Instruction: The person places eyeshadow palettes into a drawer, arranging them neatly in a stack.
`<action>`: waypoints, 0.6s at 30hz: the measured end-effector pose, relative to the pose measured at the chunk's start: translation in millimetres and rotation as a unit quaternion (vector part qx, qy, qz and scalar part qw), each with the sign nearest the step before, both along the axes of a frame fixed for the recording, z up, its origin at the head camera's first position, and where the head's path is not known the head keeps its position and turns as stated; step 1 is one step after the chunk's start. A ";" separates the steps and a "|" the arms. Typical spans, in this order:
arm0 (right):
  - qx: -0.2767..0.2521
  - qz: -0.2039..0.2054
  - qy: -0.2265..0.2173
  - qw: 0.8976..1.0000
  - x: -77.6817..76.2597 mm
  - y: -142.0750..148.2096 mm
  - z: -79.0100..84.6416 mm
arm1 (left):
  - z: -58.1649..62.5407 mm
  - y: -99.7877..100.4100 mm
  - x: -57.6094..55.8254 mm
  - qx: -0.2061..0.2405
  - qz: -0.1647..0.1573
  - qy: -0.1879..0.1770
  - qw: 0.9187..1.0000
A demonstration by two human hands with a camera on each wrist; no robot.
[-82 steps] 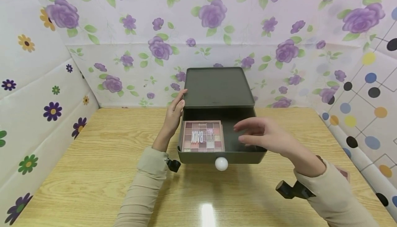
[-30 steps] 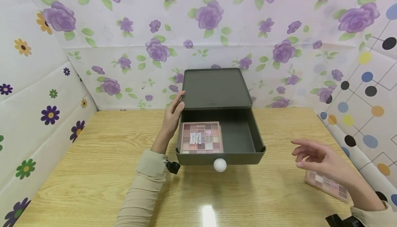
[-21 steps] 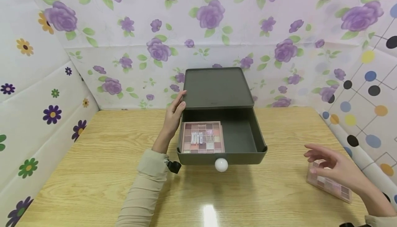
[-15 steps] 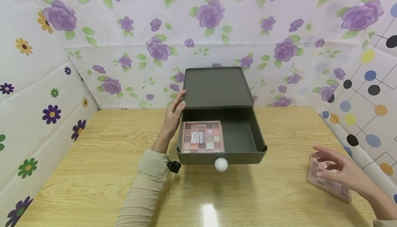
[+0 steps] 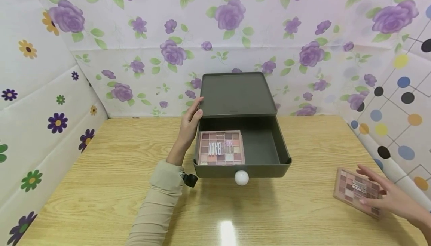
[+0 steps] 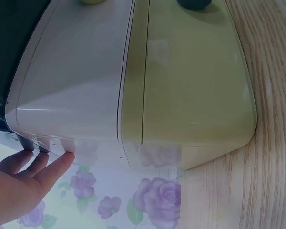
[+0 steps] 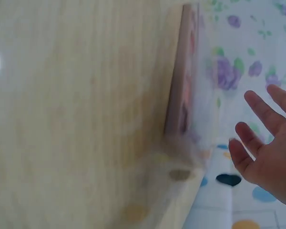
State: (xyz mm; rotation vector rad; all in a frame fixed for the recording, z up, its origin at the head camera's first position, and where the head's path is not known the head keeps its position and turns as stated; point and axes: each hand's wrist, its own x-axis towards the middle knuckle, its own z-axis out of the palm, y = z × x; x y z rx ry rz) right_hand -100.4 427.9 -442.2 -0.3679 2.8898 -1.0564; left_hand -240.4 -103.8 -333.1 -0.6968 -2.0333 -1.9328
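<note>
At the table's right side my right hand [image 5: 392, 199] hovers with spread fingers over an eyeshadow palette [image 5: 350, 191] that lies flat. The right wrist view catches that palette's edge [image 7: 177, 90] with the hand apart from it. My left hand [image 5: 186, 132] rests on the left side of a dark green drawer cabinet [image 5: 237, 94]; in the left wrist view the fingertips touch its side. The top drawer [image 5: 262, 150] is pulled out and holds another eyeshadow palette [image 5: 220, 149] in its left half. A lower edge beneath this palette hints at one more below.
A white knob [image 5: 241, 178] sticks out from the drawer front. Under it, a pale pink drawer [image 6: 71, 76] and a yellow-green drawer [image 6: 200, 81] are closed. Flowered cloth [image 5: 141, 40] hangs behind the wooden table [image 5: 111, 186]; dotted cloth [image 5: 404, 100] lines the right.
My right hand has moved from over the drawer rightward and down to the palette on the table. My left hand has stayed on the cabinet; the drawer remains pulled out.
</note>
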 end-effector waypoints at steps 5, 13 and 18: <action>-0.023 -0.002 -0.030 0.999 7.1 15.9 -12.6 | -0.5 0.1 -1.2 0.001 0.002 0.005 1.000; 0.014 0.008 -0.022 1.000 12.2 29.1 -26.1 | -0.7 -0.7 -1.0 0.000 -0.002 0.005 1.000; 0.014 0.016 -0.031 0.999 11.8 31.9 -31.0 | -1.1 -1.2 -0.7 0.000 -0.004 0.003 1.000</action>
